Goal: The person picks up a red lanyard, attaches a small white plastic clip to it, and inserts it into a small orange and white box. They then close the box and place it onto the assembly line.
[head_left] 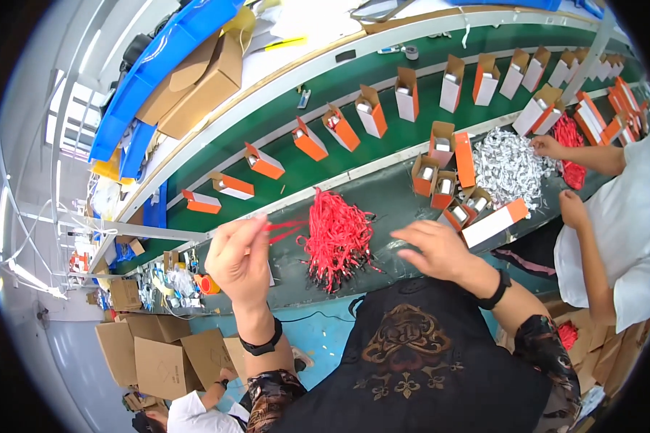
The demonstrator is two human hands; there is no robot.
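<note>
Straps — near bench edge, right hand apart

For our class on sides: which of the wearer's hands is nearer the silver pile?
Right. The right hand is below-left of the silver pile; the left hand farther left, past the red strap heap.

Looks cloth-like, glossy in heaped narrow red straps, dial-centre; matt in brown open-flapped cardboard box, half-past ten.
</note>
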